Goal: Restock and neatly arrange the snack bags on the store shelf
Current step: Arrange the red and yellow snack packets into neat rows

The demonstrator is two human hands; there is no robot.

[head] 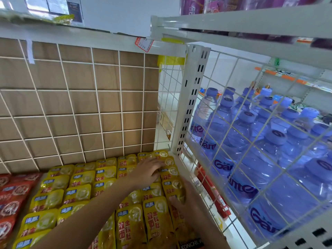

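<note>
Yellow snack bags (80, 193) lie in several overlapping rows on the shelf, filling it from the middle to the right corner. My left hand (147, 171) reaches across them and presses flat, fingers spread, on the bags at the far right. My right hand (186, 198) rests against the rightmost row of yellow bags (172, 177), by the shelf's right edge; how its fingers lie on the bags I cannot tell.
Red snack bags (10, 196) lie at the left. A white wire grid (80, 112) over a brown panel backs the shelf. A slotted white post (192, 97) marks the right corner. Beyond a wire side panel stand several purple water bottles (251, 141).
</note>
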